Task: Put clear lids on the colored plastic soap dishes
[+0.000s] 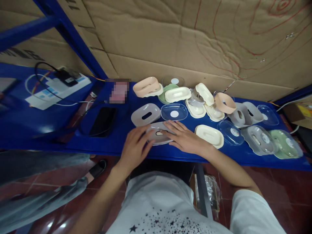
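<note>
A grey oval soap dish [159, 139] with a slot in its middle lies near the front edge of the blue table, in front of me. My left hand [136, 144] grips its left end, fingers and thumb curved over the rim. Across its right side lies my right hand [186, 137], fingers stretched out flat and pointing left over the slot. Just behind are a grey oval part with a slot [145, 114] and a clear lid [174, 109] bearing a white round label. A cream soap dish [209, 136] sits to the right of my right hand.
Several peach, cream, green and grey soap dish parts [177, 94] crowd the table's back. Grey [260, 139] and green [285, 143] dishes with clear lids are at right. A phone [103, 121] and power strip [58, 91] lie left. Someone's legs [44, 198] show lower left.
</note>
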The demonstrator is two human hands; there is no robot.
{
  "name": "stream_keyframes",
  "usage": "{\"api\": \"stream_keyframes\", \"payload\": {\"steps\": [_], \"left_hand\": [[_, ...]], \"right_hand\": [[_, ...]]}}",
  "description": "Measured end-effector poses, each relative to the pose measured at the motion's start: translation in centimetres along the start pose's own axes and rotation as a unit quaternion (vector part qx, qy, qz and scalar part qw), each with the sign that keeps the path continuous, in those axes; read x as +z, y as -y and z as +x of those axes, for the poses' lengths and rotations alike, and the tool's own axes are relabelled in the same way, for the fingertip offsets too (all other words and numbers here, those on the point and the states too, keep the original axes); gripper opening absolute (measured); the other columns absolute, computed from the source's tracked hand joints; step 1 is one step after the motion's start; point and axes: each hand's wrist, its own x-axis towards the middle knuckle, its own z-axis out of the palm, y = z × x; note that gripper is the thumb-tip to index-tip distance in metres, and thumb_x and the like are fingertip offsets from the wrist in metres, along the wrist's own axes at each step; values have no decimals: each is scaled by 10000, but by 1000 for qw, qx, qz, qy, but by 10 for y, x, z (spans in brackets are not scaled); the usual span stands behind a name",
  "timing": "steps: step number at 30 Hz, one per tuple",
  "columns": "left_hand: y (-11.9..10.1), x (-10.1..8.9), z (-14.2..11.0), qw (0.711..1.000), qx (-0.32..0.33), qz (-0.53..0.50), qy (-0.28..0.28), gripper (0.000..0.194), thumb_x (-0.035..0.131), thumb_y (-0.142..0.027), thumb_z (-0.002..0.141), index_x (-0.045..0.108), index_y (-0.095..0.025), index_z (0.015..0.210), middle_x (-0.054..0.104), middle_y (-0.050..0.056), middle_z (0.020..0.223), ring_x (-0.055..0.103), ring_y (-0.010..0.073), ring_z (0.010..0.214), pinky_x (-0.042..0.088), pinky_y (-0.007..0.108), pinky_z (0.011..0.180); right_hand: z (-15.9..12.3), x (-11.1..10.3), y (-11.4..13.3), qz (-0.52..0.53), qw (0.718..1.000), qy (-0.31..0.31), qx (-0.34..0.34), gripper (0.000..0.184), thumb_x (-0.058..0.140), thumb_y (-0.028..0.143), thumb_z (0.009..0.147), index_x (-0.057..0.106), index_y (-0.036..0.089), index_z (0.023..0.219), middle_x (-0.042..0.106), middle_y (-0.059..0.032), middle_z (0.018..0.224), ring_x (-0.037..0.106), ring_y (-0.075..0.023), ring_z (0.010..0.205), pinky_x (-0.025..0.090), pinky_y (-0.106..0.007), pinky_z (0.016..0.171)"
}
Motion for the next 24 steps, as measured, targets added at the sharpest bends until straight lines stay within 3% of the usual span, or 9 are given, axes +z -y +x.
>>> {"api": "stream_keyframes", "payload": {"steps": [2,4,8,13,18,21,24], "left_hand": [[21,-3,10,996,-75,21,-35,448,660,-308,1044,629,-248,1487,587,174,1589,564,352,1485,484,560,1213],[41,-2,21,991,-125,32,-26,467,712,-409,1008,669,-231,1438,501,198,1658,489,408,1546,443,620,1243],[63,1,31,986,-168,-12,18,336,665,-497,1025,762,-232,1208,624,156,1536,638,353,1408,530,524,1186],[56,-4,24,984,-172,-30,-42,294,524,-407,1104,737,-205,1095,731,136,1346,711,286,1286,556,476,1147],[54,1,19,988,-148,-33,5,330,523,-415,1104,737,-191,1218,644,176,1514,618,331,1439,506,524,1218],[46,0,18,991,-135,0,-13,362,533,-401,1101,693,-177,1335,499,213,1660,506,392,1536,444,614,1253],[20,-5,12,994,-96,7,-42,365,553,-328,1103,629,-207,1438,549,200,1604,540,371,1495,480,592,1221]], "right_hand": [[2,2,2,11,1000,-3,-11,637,610,396,1096,433,247,1690,297,-152,1799,234,-338,1695,261,-638,1360],[4,1,1,24,999,-9,-19,644,613,477,1090,457,261,1676,337,-150,1785,270,-349,1682,281,-653,1344],[9,-7,-7,33,998,-47,10,508,504,419,1139,541,259,1620,497,-142,1697,439,-324,1596,402,-593,1280],[11,-14,-13,19,994,-91,51,505,440,392,1155,522,236,1629,560,-146,1645,522,-315,1525,461,-556,1215],[10,-9,-17,-21,994,-93,54,522,429,133,1085,567,202,1583,587,-130,1625,546,-297,1499,436,-529,1212],[10,-5,-28,-48,988,-107,97,594,454,42,1001,586,196,1559,627,-138,1581,568,-309,1473,410,-555,1212],[10,-7,-41,-57,979,-118,157,358,489,136,1047,739,185,1299,767,-158,1338,671,-341,1314,397,-604,1196]]}}
